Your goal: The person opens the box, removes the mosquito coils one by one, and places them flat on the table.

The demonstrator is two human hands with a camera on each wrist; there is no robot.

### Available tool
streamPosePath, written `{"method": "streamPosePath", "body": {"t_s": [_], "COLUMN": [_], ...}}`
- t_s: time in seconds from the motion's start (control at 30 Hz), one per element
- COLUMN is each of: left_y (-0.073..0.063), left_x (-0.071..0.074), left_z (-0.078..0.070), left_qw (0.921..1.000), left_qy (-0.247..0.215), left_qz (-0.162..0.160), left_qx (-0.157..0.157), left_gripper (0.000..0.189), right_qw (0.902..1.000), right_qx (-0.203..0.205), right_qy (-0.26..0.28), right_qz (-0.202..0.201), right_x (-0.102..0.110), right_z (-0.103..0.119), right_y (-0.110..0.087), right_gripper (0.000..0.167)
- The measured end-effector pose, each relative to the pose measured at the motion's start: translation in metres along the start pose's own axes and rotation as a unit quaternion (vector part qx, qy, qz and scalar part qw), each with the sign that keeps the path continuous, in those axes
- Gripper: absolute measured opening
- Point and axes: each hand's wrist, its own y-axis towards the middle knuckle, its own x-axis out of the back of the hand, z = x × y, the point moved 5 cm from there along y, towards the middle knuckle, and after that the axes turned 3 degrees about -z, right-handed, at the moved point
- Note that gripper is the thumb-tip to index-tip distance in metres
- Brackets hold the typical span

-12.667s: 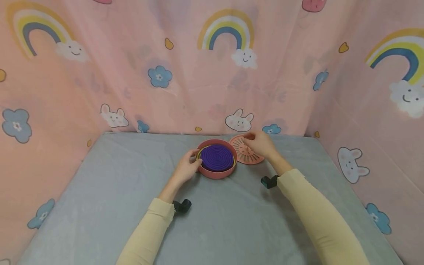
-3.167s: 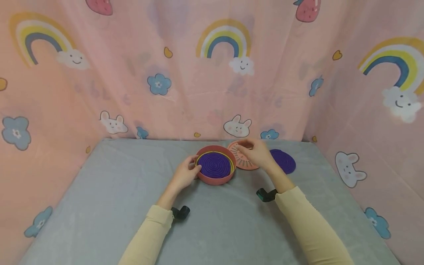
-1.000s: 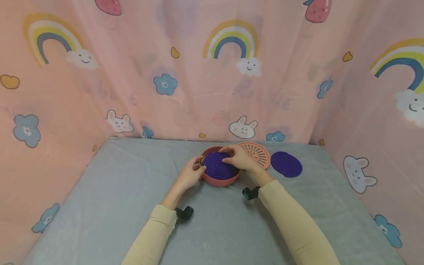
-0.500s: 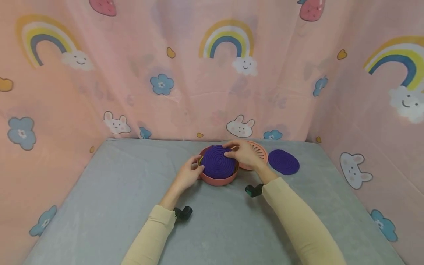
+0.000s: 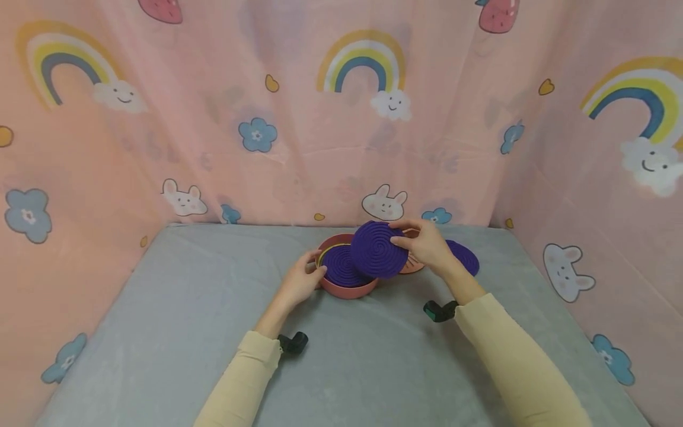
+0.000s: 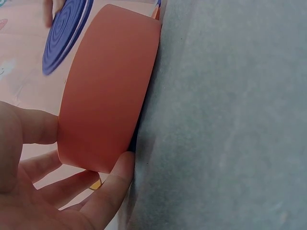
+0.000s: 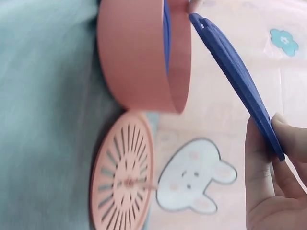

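Note:
Between thumb and fingers, my right hand [image 5: 431,248] pinches a purple mosquito coil [image 5: 376,252] by its right edge. The coil is raised and tilted, overlapping the right side of a round pink box [image 5: 349,292] in the head view. Inside the box lies another purple coil [image 5: 340,267], with a yellow edge showing around it. My left hand [image 5: 297,280] grips the left side of the box; the left wrist view has the thumb at its rim and fingers against the wall [image 6: 112,91]. The right wrist view shows the held coil [image 7: 235,72] almost edge-on, apart from the box.
A slotted pink lid [image 7: 103,191] with a small central prong lies right of the box, partly covered by the right hand in the head view. Farther right, another purple coil [image 5: 466,258] rests on the grey cloth [image 5: 352,356]. A printed pink curtain [image 5: 320,154] stands behind.
Over the last second my right hand has lifted a coil from the box and moved it right. Earlier, another coil came to lie right of the lid. The left hand stays on the box.

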Motion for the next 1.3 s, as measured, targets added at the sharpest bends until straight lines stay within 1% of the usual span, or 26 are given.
{"method": "streamPosePath", "body": {"t_s": [0.1, 0.3, 0.53, 0.63, 0.7, 0.87, 0.97, 1.13, 1.3], "left_y": [0.001, 0.0, -0.001, -0.001, -0.001, -0.002, -0.002, -0.002, -0.002], "left_x": [-0.001, 0.0, 0.001, 0.0, 0.0, 0.001, 0.001, 0.0, 0.0], "left_z": [0.001, 0.0, -0.001, -0.001, -0.001, -0.002, -0.003, -0.002, -0.002], "left_qw": [1.0, 1.0, 0.9999, 0.9999, 1.0, 1.0, 1.0, 1.0, 1.0], "left_qy": [-0.008, -0.003, 0.01, 0.009, 0.006, 0.001, 0.002, 0.004, 0.002], "left_qz": [0.002, 0.003, 0.002, 0.003, 0.003, 0.003, 0.003, 0.003, 0.004], "left_qx": [0.001, 0.003, 0.006, 0.006, 0.005, 0.005, 0.005, 0.002, -0.001], "left_gripper": [0.049, 0.049, 0.05, 0.049, 0.049, 0.049, 0.049, 0.049, 0.049], "right_qw": [0.9998, 0.9982, 0.9961, 0.9954, 0.9943, 0.9909, 0.9903, 0.9868, 0.9837], "right_qx": [-0.001, -0.002, -0.001, 0.007, 0.007, -0.013, -0.021, -0.027, -0.044], "right_qy": [-0.014, -0.048, -0.054, -0.056, -0.066, -0.093, -0.091, -0.096, -0.102], "right_qz": [-0.012, -0.036, -0.069, -0.078, -0.083, -0.097, -0.103, -0.127, -0.141], "right_x": [0.014, 0.041, 0.074, 0.088, 0.097, 0.119, 0.13, 0.147, 0.162], "right_z": [-0.006, -0.019, -0.035, -0.041, -0.045, -0.059, -0.068, -0.084, -0.103], "right_y": [-0.005, -0.015, -0.033, -0.041, -0.045, -0.056, -0.063, -0.074, -0.084], "right_gripper": [0.034, 0.037, 0.041, 0.042, 0.042, 0.043, 0.044, 0.045, 0.047]}}
